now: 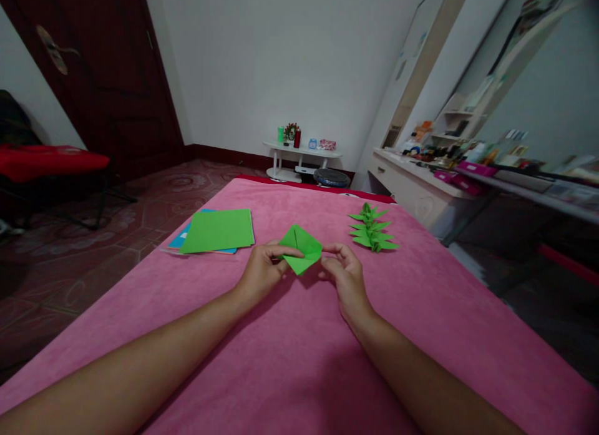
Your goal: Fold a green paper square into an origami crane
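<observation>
A folded piece of green paper (304, 243), roughly diamond-shaped with creases, is held up between my two hands over the pink cloth. My left hand (266, 266) grips its left side, fingers lying across the front and the thumb below. At its right corner, my right hand (345, 269) pinches the edge between thumb and fingertips. Several spiky green folded paper pieces (372, 228) lie in a column to the right, beyond my right hand. Off to the left rests a stack of coloured sheets with a green sheet (218, 230) on top and blue ones showing beneath.
The pink cloth (290, 360) covers the surface before me. Past its far edge stands a low white table (302, 150) with small items. A cluttered white dresser (412, 179) runs along the right. A red chair (51, 166) and a dark door (93, 67) are at left.
</observation>
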{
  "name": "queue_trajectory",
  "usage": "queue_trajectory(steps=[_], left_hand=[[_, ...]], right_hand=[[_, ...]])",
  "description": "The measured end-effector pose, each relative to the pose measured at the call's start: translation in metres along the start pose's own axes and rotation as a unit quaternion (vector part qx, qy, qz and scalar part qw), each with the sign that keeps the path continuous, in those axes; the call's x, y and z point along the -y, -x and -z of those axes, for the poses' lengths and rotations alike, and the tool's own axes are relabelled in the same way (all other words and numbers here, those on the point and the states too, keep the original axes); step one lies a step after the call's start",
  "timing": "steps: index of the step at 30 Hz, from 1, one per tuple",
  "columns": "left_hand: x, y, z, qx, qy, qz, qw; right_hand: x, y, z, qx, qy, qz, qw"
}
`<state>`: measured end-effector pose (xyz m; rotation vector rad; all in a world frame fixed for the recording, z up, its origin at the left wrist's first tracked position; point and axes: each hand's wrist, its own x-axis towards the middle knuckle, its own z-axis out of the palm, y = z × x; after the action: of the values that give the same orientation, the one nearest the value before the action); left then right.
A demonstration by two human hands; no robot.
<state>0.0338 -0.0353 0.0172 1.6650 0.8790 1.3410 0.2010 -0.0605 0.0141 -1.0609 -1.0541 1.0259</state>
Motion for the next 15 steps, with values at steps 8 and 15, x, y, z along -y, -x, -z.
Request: queue_trajectory(steps=[8,15], left_hand=[[0.0002,0.0039,0.0047,-0.011,-0.165,-0.129,0.978],[0.0047,0.0057,0.0036,0.052,-0.251,-0.216,0.942]], right_hand=[[0.0078,-0.0020,0.0039,0.057,0.052,0.023,0.997],[0.0047,-0.0043,0.0003,0.044,0.116,-0.041,0.991]])
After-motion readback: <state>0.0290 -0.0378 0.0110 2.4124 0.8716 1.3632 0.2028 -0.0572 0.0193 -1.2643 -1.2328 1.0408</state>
